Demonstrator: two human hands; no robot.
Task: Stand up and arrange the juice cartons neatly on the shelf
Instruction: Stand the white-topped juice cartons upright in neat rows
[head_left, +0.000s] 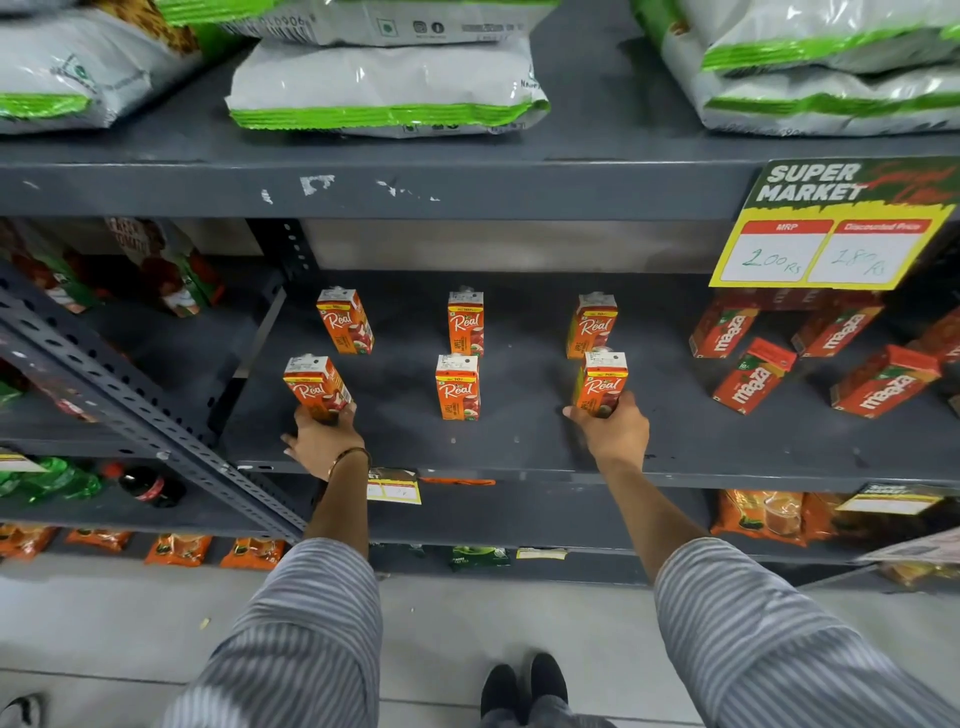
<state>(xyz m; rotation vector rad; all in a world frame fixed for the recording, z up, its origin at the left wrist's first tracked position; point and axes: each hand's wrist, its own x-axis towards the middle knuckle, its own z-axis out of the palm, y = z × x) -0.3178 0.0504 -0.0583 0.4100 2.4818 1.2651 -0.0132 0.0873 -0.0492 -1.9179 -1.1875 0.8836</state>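
Left grip (323, 435) clamps the front-left orange cardboard juice carton (316, 387); right grip (613, 428) clamps the front-right carton (601, 384) on the dark grey metal shelf (519, 436).

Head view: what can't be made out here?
- Base of front-left Real carton: covered by left hand.
- Base of front-right Real carton: covered by right hand.
- Small print on cartons: too small.
- Maaza cartons at far right: cut by frame edge.
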